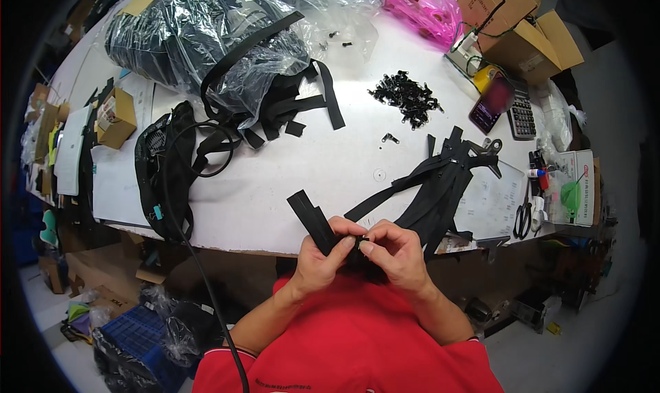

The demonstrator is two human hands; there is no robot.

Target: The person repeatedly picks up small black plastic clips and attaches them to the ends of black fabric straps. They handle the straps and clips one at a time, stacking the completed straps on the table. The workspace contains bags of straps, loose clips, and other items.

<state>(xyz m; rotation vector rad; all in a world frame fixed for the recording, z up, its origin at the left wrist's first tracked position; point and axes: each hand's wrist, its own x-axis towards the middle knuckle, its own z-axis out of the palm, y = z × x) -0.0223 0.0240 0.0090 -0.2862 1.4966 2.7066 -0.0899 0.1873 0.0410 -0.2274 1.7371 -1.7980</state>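
Observation:
At the table's near edge, my left hand [320,259] is closed on a black zipper tape [311,221], whose free end sticks up and to the left. My right hand [399,255] pinches close against the left fingertips, at the tape's lower end. A small dark piece shows between the fingertips, too small to make out. Beyond my right hand lies a bundle of black zipper tapes [440,180]. Farther back is a heap of small black zipper sliders [405,99], with a loose slider [390,139] apart from it.
Plastic-wrapped black goods [199,42] fill the back left, strips spilling out. A black cable [199,269] runs down at the left. To the right are a phone [487,111], a calculator [522,118], scissors [523,219] and an open carton [533,49]. A pink bag [426,15] stands behind.

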